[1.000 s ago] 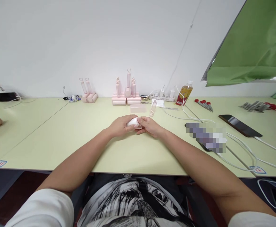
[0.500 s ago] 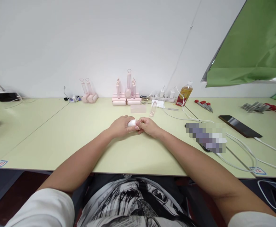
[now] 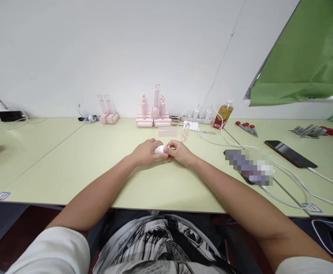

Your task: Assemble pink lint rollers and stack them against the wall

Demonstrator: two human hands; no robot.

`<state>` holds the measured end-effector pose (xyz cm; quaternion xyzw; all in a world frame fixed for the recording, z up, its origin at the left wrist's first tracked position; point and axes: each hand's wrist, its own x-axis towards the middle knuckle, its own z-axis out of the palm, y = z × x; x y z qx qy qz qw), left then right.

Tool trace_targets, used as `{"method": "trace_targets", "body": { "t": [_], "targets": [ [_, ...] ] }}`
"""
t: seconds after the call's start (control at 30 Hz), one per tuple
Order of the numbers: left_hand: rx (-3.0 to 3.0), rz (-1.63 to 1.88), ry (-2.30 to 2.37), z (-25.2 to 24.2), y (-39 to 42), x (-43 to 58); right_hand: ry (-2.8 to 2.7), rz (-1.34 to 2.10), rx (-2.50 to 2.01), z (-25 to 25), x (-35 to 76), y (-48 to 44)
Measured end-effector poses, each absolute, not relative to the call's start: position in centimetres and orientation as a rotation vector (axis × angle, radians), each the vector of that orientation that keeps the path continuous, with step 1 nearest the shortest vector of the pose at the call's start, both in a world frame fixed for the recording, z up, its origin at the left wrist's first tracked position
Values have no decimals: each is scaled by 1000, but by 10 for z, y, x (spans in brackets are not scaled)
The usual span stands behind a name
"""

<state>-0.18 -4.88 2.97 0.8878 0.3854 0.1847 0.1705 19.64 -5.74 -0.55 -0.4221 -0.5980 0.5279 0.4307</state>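
Over the last second the left hand (image 3: 145, 152) and right hand (image 3: 180, 153) had drawn closer together, both clamped on the small white cylinder (image 3: 160, 149) at mid-table (image 3: 98, 163), less of it showing, suggesting hand-fitting remained in progress.

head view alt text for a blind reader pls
Two hands meet at the middle of a pale green table: the left hand grips a small white cylinder while the right hand pinches its end. Pink rollers stand by the wall behind; a dark phone lies to the right.
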Motion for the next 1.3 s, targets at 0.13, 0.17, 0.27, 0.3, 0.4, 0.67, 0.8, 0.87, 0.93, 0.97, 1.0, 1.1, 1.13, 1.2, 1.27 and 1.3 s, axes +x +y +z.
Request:
{"method": "trace_targets", "body": {
  "t": [0.13,0.17,0.27,0.3,0.4,0.67,0.8,0.87,0.93,0.97,1.0,1.1,1.13,1.2,1.27,1.3],
  "targets": [
    [2509,526,1113,30,-49,-3,-1487,1290,-1044,-7,195,-58],
    [2508,524,1120,31,-49,-3,-1480,1285,-1040,-7,194,-58],
    [2515,514,1137,31,-48,-3,-1462,1280,-1029,-9,192,-58],
    [2517,511,1144,31,-48,-3,-1460,1278,-1030,-9,192,-58],
    [2522,510,1160,30,-46,-4,-1463,1259,-1040,-9,190,-59],
    [2557,494,1167,29,-45,-5,-1485,1209,-1067,-10,189,-61],
    [2572,492,1176,29,-44,-5,-1514,1153,-1089,-8,187,-63],
    [2576,502,1187,29,-43,-5,-1533,1113,-1108,-8,186,-64],
    [2572,517,1203,28,-42,-5,-1548,1065,-1126,-8,186,-64],
    [2567,525,1213,27,-42,-4,-1553,1037,-1131,-8,186,-63],
    [2562,534,1224,27,-41,-4,-1556,1008,-1129,-8,186,-63],
    [2560,554,1269,24,-40,-3,-1550,942,-1092,-10,187,-61],
    [2564,562,1290,23,-40,-3,-1554,936,-1069,-11,187,-61],
    [2576,579,1326,22,-40,-3,-1576,938,-1025,-13,189,-59],
    [2594,593,1337,21,-39,-3,-1604,926,-1017,-16,190,-57],
    [2606,594,1332,21,-39,-3,-1614,908,-1032,-17,191,-56]
  ]
}}
